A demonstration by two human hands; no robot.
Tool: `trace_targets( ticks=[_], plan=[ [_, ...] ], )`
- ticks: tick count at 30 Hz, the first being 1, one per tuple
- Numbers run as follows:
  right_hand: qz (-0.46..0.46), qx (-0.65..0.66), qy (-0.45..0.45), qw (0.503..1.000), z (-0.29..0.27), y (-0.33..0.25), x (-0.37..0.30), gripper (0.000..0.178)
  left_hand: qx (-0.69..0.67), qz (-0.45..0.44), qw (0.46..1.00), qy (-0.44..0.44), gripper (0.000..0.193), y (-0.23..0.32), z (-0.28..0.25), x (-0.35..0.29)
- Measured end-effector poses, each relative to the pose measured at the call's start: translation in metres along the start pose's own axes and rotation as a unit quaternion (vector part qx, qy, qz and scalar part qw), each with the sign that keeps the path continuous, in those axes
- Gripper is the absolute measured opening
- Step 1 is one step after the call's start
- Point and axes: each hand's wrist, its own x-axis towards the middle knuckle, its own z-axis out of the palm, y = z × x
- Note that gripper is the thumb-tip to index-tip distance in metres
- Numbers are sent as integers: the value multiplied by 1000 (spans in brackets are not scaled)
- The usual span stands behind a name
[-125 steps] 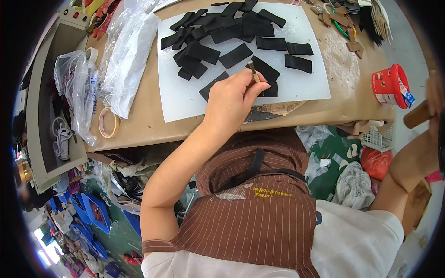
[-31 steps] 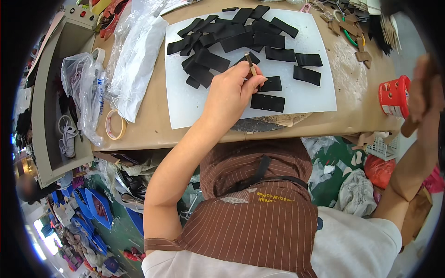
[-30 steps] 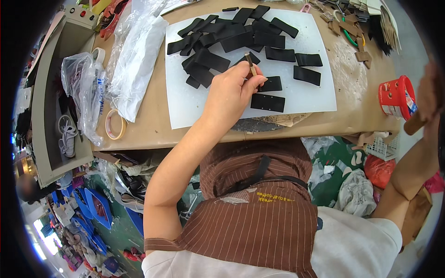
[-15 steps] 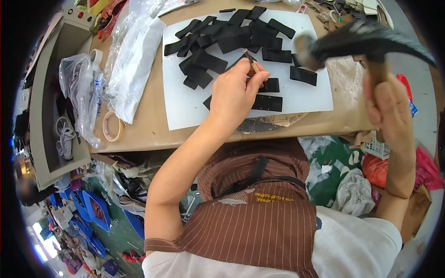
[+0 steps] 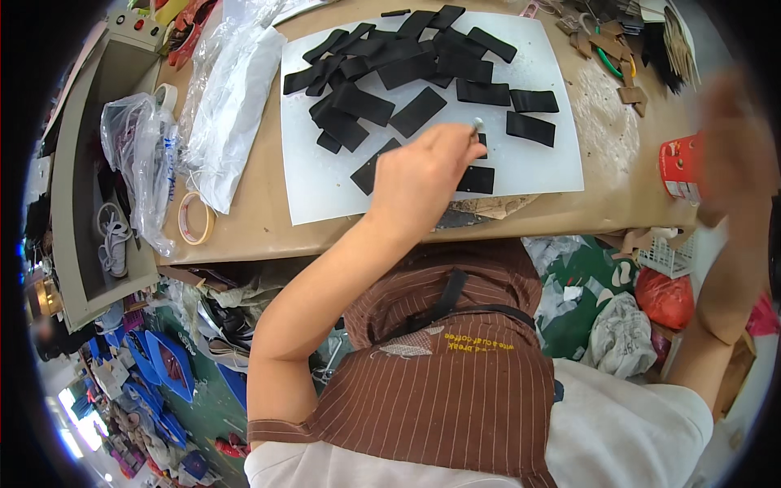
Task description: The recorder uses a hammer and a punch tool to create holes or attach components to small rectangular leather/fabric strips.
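My left hand (image 5: 425,171) is closed around a thin metal punch (image 5: 478,124); only its top end shows above my fingers. The hand is over a black strip (image 5: 482,146) low on the white board (image 5: 537,172). Beside it lies another black strip (image 5: 477,180) with small dots, partly covered by the hand. A third strip (image 5: 374,167) lies left of my wrist. My right hand (image 5: 736,154) is raised at the far right and smeared by motion. A brown stub of the hammer's handle (image 5: 712,215) shows below it; the hammer head cannot be made out.
Several black strips (image 5: 407,69) lie in a loose pile on the board's far side. A tape roll (image 5: 197,220) and plastic bags (image 5: 244,122) are to the left. A red can (image 5: 679,167) stands near my right hand; brown scraps (image 5: 622,69) lie beyond.
My right hand has swung right and back with the hammer, uncovering the red can. My left hand has moved slightly right, and the punch's top now points up at a different angle.
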Motion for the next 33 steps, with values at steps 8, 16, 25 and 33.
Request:
trace_targets(
  ticks=[8,16,25,33],
  plan=[
    [125,8,35,992,75,-51,-16,29,-390,-236,886,83,19,-20,-8,15],
    [81,-214,38,973,75,-12,-15,31,-293,-156,936,-120,11,-8,39,63],
    [-32,-228,81,970,48,-2,7,25,-324,-225,909,-133,9,-5,40,62],
    [-162,-230,-34,959,-48,-48,-9,28,-230,-78,967,-84,10,-1,51,61]
  ],
)
